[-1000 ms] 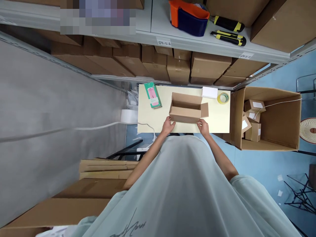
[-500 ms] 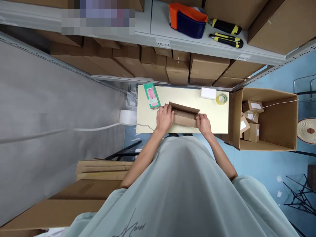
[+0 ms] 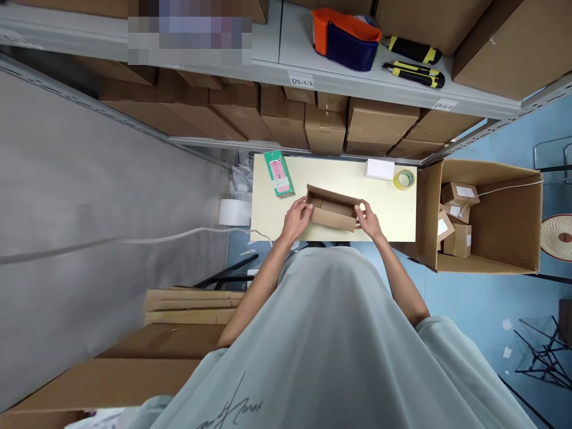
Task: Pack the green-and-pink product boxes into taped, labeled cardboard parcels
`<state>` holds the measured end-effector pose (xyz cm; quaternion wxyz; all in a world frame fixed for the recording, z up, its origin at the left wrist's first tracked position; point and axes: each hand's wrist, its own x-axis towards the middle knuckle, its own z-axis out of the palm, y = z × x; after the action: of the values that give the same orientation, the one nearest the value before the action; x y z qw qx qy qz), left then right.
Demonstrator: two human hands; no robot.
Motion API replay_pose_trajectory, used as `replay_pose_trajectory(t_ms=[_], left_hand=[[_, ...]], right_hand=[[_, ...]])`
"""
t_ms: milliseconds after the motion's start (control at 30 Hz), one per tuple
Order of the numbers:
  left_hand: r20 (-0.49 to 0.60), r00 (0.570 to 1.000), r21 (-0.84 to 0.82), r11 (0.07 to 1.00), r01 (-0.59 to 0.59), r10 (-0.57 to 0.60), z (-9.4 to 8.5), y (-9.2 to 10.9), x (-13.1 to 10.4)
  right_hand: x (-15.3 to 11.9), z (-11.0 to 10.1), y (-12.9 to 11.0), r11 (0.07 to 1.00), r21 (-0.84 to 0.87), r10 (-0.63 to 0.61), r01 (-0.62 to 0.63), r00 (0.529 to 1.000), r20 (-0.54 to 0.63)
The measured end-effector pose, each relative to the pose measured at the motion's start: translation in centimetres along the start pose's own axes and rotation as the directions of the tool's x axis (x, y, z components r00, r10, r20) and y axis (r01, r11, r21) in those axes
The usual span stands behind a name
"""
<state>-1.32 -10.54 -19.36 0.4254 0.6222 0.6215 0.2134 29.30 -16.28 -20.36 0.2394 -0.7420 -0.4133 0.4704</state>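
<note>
A small brown cardboard box is held over the pale table, its top open and its inside bare. My left hand grips its left end, thumb on the near side. Around the right end are the fingers of my right hand. Left of the box, near the back, lies a green box with a pink picture. A white box and a roll of clear tape sit at the table's back right.
At the right stands a large carton with several small labelled boxes inside. Above the table, a shelf bears a tape dispenser and two box cutters. A white cable runs in from the left.
The box's inside shows more openly now. Both hands have shifted their hold to its ends, with thumbs on the near side. The whole view has slid slightly.
</note>
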Motion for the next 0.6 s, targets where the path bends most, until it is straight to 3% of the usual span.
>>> replay_pose_trajectory(t_ms=[100, 200, 300, 400, 500, 600], left_hand=[[0.005, 0.999, -0.008, 0.999, -0.051, 0.051, 0.1, 0.2, 0.1], [0.035, 0.997, -0.006, 0.997, -0.073, 0.073, 0.1, 0.4, 0.4], [0.062, 0.993, 0.012, 0.995, -0.097, 0.096, 0.3, 0.3, 0.5], [0.119, 0.985, 0.027, 0.991, -0.13, 0.126, 0.3, -0.3, -0.2], [0.22, 0.964, 0.028, 0.986, -0.162, 0.152, 0.3, -1.8, -1.2], [0.28, 0.958, 0.034, 0.996, -0.081, 0.069, 0.5, -3.4, -2.0]], right_hand=[[1.1, -1.0, -0.8, 0.998, -0.061, 0.004, -0.003, 1.0, 0.021], [2.4, -1.4, -1.3, 0.986, -0.163, 0.033, -0.045, 0.997, -0.074], [3.0, -1.4, -1.4, 0.984, -0.156, 0.06, -0.089, 0.982, -0.181], [2.4, -1.3, -1.0, 0.976, -0.215, -0.091, 0.043, 0.971, -0.223], [1.1, -1.4, -0.3, 0.926, -0.339, -0.231, 0.168, 0.96, -0.156], [0.2, -1.4, 0.5, 0.904, -0.375, -0.235, 0.204, 0.971, -0.037]])
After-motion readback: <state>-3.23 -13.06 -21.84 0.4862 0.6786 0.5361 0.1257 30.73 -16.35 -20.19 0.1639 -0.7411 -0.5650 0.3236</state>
